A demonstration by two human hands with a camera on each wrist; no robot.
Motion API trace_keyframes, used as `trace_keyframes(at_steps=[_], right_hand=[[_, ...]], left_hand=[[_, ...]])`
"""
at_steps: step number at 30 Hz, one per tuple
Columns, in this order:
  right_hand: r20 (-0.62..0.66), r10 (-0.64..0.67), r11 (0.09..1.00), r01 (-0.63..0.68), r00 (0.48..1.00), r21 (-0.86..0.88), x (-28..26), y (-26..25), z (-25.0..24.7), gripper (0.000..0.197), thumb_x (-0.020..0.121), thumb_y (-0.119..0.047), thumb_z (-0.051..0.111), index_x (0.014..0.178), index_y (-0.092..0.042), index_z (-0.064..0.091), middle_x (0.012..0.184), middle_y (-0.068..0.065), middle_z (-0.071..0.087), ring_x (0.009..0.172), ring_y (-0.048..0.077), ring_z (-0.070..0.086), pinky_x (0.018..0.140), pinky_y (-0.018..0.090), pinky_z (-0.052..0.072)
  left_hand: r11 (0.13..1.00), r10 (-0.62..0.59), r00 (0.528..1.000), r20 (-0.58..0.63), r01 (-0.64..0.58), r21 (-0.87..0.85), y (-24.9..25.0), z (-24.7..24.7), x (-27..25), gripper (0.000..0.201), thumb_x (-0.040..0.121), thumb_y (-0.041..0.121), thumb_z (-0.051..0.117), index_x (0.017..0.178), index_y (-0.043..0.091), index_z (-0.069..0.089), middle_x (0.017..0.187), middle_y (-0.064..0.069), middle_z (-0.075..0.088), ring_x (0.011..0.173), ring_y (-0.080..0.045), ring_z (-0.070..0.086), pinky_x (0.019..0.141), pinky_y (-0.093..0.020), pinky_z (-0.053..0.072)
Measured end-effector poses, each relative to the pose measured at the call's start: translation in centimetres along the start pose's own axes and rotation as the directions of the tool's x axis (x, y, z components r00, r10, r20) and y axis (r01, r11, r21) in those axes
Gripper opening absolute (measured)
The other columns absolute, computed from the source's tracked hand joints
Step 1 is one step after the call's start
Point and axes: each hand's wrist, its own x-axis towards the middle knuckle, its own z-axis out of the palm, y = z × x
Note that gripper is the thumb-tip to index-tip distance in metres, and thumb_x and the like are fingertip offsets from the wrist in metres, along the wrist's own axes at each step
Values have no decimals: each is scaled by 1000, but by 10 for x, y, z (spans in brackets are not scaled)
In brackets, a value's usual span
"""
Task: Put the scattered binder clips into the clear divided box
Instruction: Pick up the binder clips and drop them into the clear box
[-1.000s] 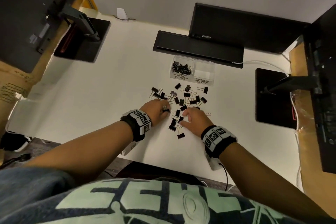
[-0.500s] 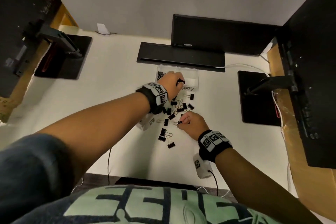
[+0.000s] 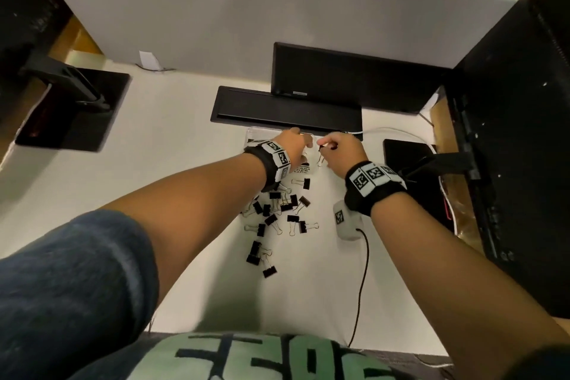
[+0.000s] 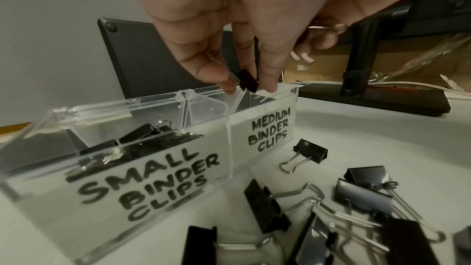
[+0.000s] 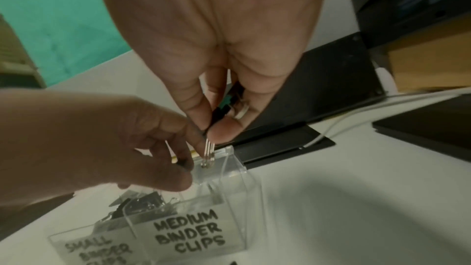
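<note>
The clear divided box [image 4: 153,100] has a compartment labelled SMALL BINDER CLIPS holding several black clips and one labelled MEDIUM BINDER CLIPS [image 5: 190,233]. My left hand [image 4: 248,90] pinches a black binder clip [image 4: 246,81] just above the medium compartment. My right hand [image 5: 211,128] pinches another black clip [image 5: 219,112], whose wire handles [image 5: 209,151] hang down over the same compartment. In the head view both hands [image 3: 296,145] [image 3: 331,145] cover most of the box [image 3: 256,133]. Several scattered clips [image 3: 277,210] lie on the white desk in front of it.
A flat black bar [image 3: 287,109] and a monitor [image 3: 354,77] stand right behind the box. Black monitor-stand bases sit at the left [image 3: 74,111] and right [image 3: 407,151]. A white cable [image 3: 398,133] runs past the right hand. Loose clips [image 4: 311,150] lie close to the box front.
My right hand has lifted a clip from the pile and carried it forward to the box. My left hand stays over the box, shifted toward the medium compartment.
</note>
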Motion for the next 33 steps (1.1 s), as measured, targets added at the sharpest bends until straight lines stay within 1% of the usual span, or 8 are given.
trace_keyframes(at_steps=[4, 11, 15, 19, 22, 26, 29, 33], right_hand=[[41, -104, 982, 109, 994, -157, 16, -20, 18, 22, 88, -8, 56, 103, -17, 68, 109, 7, 66, 95, 21, 62, 77, 27, 48], [169, -106, 915, 162, 980, -370, 20, -29, 39, 28, 88, -1, 52, 104, -18, 68, 119, 9, 60, 104, 26, 60, 85, 33, 50], [159, -120, 933, 166, 980, -318, 7, -28, 36, 28, 89, -3, 49, 103, -19, 67, 121, 9, 59, 109, 27, 57, 89, 34, 47], [138, -165, 959, 191, 977, -208, -34, -25, 35, 21, 93, -12, 46, 93, -13, 67, 103, 5, 63, 95, 21, 61, 81, 29, 50], [292, -152, 967, 203, 944, -152, -85, -15, 49, 19, 93, -16, 47, 84, -13, 63, 93, 1, 64, 88, 16, 61, 77, 25, 49], [500, -66, 965, 182, 863, -188, -141, 6, 79, 16, 84, -20, 61, 80, -4, 60, 81, 6, 60, 73, 16, 54, 72, 36, 52], [537, -67, 956, 209, 841, -208, -161, 19, 98, 23, 80, -31, 69, 80, -18, 50, 89, -1, 52, 80, 16, 49, 74, 30, 45], [486, -119, 937, 259, 866, -233, -170, 23, 115, 21, 84, -24, 63, 83, -18, 43, 98, 5, 51, 86, 17, 44, 80, 34, 45]], left_hand=[[995, -4, 996, -93, -6, -99, -14, -1, -17, 40, 89, 18, 60, 128, 19, 50, 130, -9, 46, 118, -27, 51, 99, -37, 45], [974, -13, 996, -90, -7, -228, -38, 12, -88, 20, 88, 15, 59, 108, 18, 59, 114, -4, 52, 103, -19, 55, 97, -33, 48], [978, 49, 991, 124, -22, -208, -44, 31, -133, 16, 86, 20, 62, 101, 21, 60, 108, 1, 54, 91, -13, 56, 85, -27, 52], [988, 101, 968, 229, -71, -133, -45, 56, -165, 26, 83, 26, 66, 107, 19, 60, 108, 2, 52, 84, -12, 49, 71, -24, 41], [991, 64, 973, 222, -37, -127, -45, 75, -181, 27, 83, 30, 67, 106, 19, 59, 110, 2, 50, 90, -18, 56, 72, -29, 47], [993, 29, 980, 196, -6, -116, -46, 92, -187, 31, 84, 23, 65, 112, 14, 56, 115, -4, 46, 95, -24, 58, 78, -37, 53], [992, 1, 984, 176, 21, -122, -48, 98, -189, 32, 85, 17, 63, 116, 11, 54, 118, -7, 45, 96, -28, 59, 80, -37, 53], [989, -10, 990, 143, 31, -144, -49, 102, -190, 30, 87, 13, 59, 116, 9, 54, 120, -9, 44, 97, -28, 58, 84, -37, 52]])
